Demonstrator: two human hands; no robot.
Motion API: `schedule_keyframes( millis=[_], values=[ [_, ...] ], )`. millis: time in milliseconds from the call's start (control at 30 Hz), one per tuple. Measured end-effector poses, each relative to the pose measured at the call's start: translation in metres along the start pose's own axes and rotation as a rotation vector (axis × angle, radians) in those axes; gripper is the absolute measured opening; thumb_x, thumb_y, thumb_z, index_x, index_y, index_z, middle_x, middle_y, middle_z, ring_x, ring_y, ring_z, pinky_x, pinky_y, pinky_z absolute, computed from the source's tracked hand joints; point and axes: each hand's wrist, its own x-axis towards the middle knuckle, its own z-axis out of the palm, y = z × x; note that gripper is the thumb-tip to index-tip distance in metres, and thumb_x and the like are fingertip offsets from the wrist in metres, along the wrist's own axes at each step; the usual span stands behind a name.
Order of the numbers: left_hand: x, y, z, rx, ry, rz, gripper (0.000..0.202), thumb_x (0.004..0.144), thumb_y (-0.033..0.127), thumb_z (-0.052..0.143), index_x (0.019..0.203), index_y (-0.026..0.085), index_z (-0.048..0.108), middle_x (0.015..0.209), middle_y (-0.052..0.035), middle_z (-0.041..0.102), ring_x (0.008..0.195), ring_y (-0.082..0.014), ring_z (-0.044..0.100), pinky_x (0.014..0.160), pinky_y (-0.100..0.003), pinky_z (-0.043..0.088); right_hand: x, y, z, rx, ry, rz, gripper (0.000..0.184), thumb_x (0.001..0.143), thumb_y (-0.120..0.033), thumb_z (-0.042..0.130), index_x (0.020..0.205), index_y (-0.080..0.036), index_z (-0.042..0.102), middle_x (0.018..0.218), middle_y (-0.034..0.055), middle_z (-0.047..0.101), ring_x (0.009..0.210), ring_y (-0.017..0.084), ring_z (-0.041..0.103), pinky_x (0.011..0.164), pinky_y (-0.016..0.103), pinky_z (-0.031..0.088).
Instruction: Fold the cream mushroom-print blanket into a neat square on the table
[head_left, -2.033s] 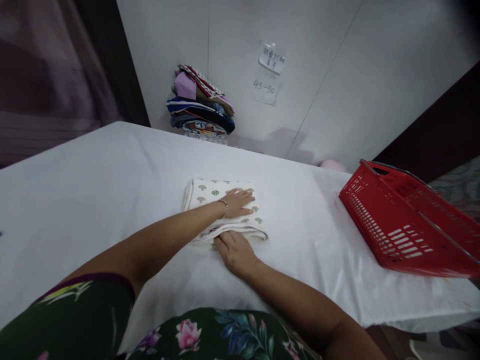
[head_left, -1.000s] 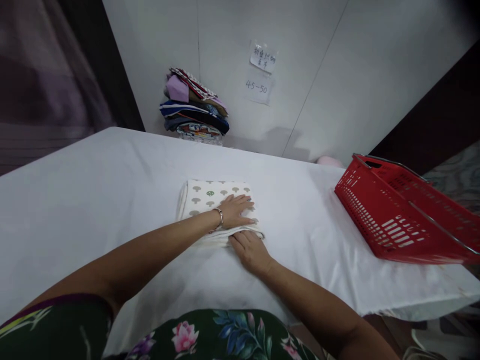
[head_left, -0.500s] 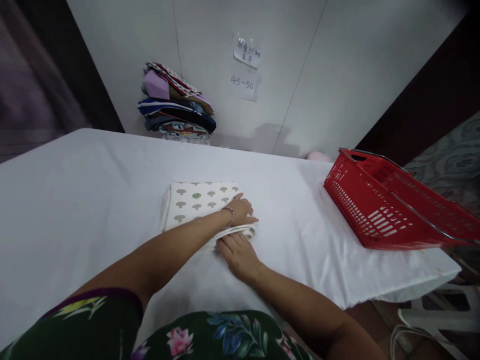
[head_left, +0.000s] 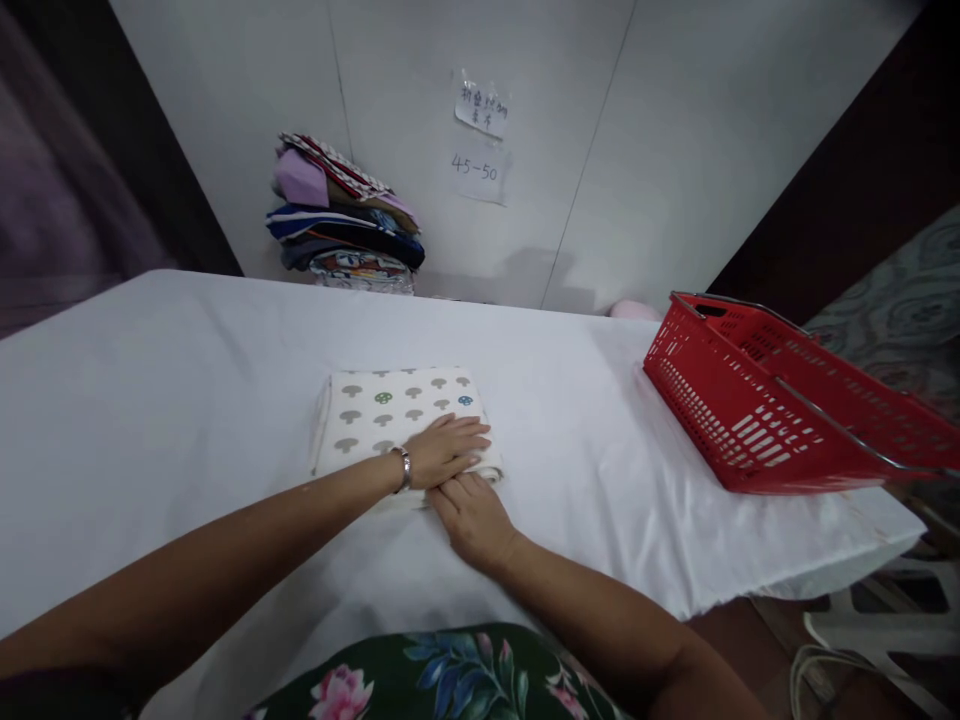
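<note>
A folded white cloth (head_left: 360, 425) with grey mushroom prints, one green and one blue, lies on the white-covered table. My left hand (head_left: 446, 450), a silver bracelet at its wrist, rests flat on the cloth's near right part with fingers stretched to the right. Just below it, my right hand (head_left: 476, 520) is at the near edge, its fingers bent over the cloth and close to my left hand. The thumb side of the right hand is partly hidden. Folded layers show at the cloth's left side and near right corner.
A red plastic basket (head_left: 742, 440) with metal handles stands at the table's right end. Against the wall, beyond the far edge, is a stack of folded fabrics (head_left: 345, 215). Two paper notes (head_left: 480, 165) hang on the wall. A white chair (head_left: 877, 625) is at lower right.
My left hand has moved left and nearer me, flattening over the cloth; the blue mushroom now shows. My right hand remains at the near edge. The view has shifted slightly.
</note>
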Motion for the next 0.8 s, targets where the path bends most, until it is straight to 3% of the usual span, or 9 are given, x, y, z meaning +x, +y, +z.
schedule_keyframes(
  millis=[167,333,400,467,600,667,800],
  values=[
    [-0.007,-0.002,0.009,0.050,0.039,-0.018,0.039,0.092,0.041,0.030,0.125,0.030,0.047,0.141,0.0016,0.040,0.134,-0.0176,0.025,0.110,-0.042,0.011,-0.007,-0.003,-0.011,0.073,-0.024,-0.021,0.033,0.087,-0.009,0.039,0.118,-0.010,0.051,0.112,0.0159,0.057,0.108,0.023,0.046,0.089,0.042,0.042],
    [-0.012,0.009,0.001,0.057,0.023,-0.038,0.039,0.091,0.040,0.033,0.124,0.027,0.049,0.142,-0.0035,0.039,0.133,-0.0194,0.027,0.108,-0.042,0.021,-0.032,0.005,-0.036,0.232,0.060,-0.045,0.039,0.081,-0.007,0.041,0.118,-0.016,0.050,0.122,0.0117,0.055,0.119,0.021,0.043,0.096,0.043,0.040],
    [-0.019,0.016,-0.001,0.067,0.060,-0.032,0.039,0.089,0.040,0.037,0.124,0.025,0.048,0.142,-0.0060,0.039,0.133,-0.0202,0.028,0.106,-0.041,0.024,-0.045,0.015,-0.042,0.310,0.163,0.096,0.040,0.081,-0.007,0.041,0.117,-0.019,0.051,0.118,0.0093,0.058,0.113,0.019,0.049,0.093,0.041,0.043],
    [-0.026,0.022,-0.001,0.079,0.121,-0.015,0.039,0.087,0.038,0.044,0.123,0.024,0.048,0.139,-0.0077,0.042,0.130,-0.0208,0.033,0.105,-0.040,0.027,-0.055,0.027,-0.043,0.370,0.259,0.326,0.034,0.082,-0.010,0.042,0.111,-0.021,0.055,0.110,0.0075,0.062,0.103,0.018,0.055,0.087,0.038,0.047],
    [-0.029,0.031,0.003,0.087,0.209,0.006,0.027,0.085,0.028,0.048,0.110,0.021,0.056,0.118,-0.0070,0.057,0.109,-0.0196,0.049,0.096,-0.037,0.036,-0.057,0.046,-0.035,0.481,0.236,0.671,0.023,0.082,-0.019,0.048,0.100,-0.022,0.062,0.095,0.0042,0.064,0.083,0.017,0.059,0.068,0.028,0.050],
    [-0.026,0.034,0.004,0.087,0.223,0.012,0.021,0.085,0.026,0.047,0.102,0.021,0.058,0.107,-0.0059,0.059,0.100,-0.0189,0.052,0.091,-0.036,0.039,-0.051,0.050,-0.032,0.528,0.179,0.726,0.022,0.082,-0.021,0.050,0.099,-0.022,0.062,0.091,0.0021,0.065,0.076,0.015,0.059,0.064,0.026,0.048],
    [-0.017,0.038,0.004,0.095,0.240,0.015,0.019,0.086,0.027,0.046,0.098,0.022,0.060,0.101,-0.0053,0.059,0.094,-0.0191,0.052,0.085,-0.036,0.040,-0.040,0.053,-0.031,0.509,0.119,0.714,0.020,0.082,-0.021,0.050,0.096,-0.023,0.064,0.088,0.0005,0.065,0.078,0.015,0.058,0.070,0.027,0.045]
  ],
)
